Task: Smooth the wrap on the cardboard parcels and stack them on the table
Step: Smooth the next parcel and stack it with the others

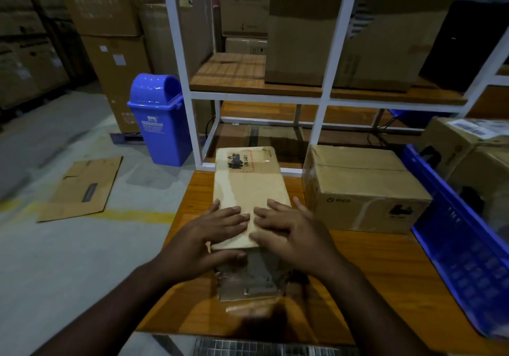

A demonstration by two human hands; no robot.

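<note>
Head view shows two cardboard parcels on the desk [385,267]: left hand [209,234] and right hand [292,229] press flat, fingers spread, on the slim parcel [248,182]; a bigger parcel [363,187] sits right.

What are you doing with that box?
A person is pressing both hands flat on a wrapped cardboard parcel lying on the wooden table. The left hand and right hand rest side by side on its near end, fingers spread, as if smoothing the clear wrap. Loose wrap trails off the near end toward the person. Another cardboard box sits to the right, not stacked with this one. A blue bin stands on the floor to the left.
</note>
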